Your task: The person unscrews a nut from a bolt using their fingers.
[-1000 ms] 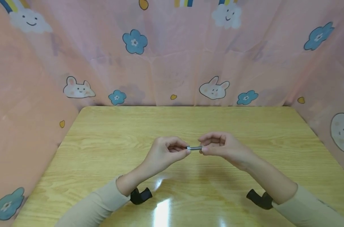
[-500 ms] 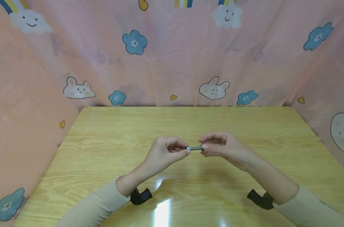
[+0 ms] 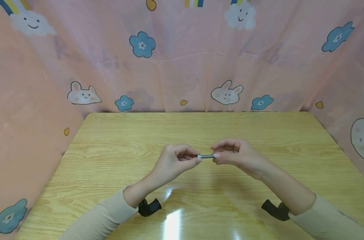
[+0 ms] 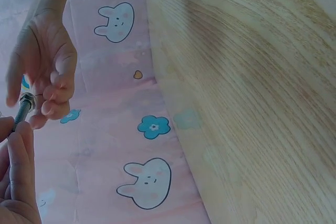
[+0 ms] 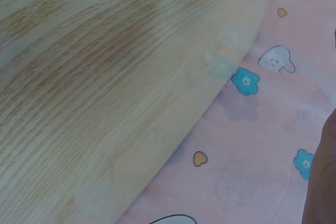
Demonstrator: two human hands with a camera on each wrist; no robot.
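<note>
A metal bolt [image 3: 207, 156] with a threaded shank lies level between the two hands, above the table. The left hand [image 3: 178, 161] pinches its left end between thumb and fingertips, where a wider, pale metal part peeks out. Around the other end, the right hand [image 3: 234, 153] has its thumb and bent fingers at a hex nut [image 4: 27, 99]. In the left wrist view the left fingers [image 4: 20, 156] grip the near end of the shank, and the right hand's thumb and curled fingers flank the nut. The right wrist view catches only a strip of skin at its right edge, with the bolt out of sight.
A wood-grain table [image 3: 139, 130] spreads under both hands. Pink cloth [image 3: 175, 66] printed with rabbits, clouds and flowers hangs behind it and at both sides. Black curved pieces [image 3: 150, 207] show by each sleeve cuff.
The right thumb and fingers shift slightly around the nut end of the bolt. The left hand and the bolt stay almost in place.
</note>
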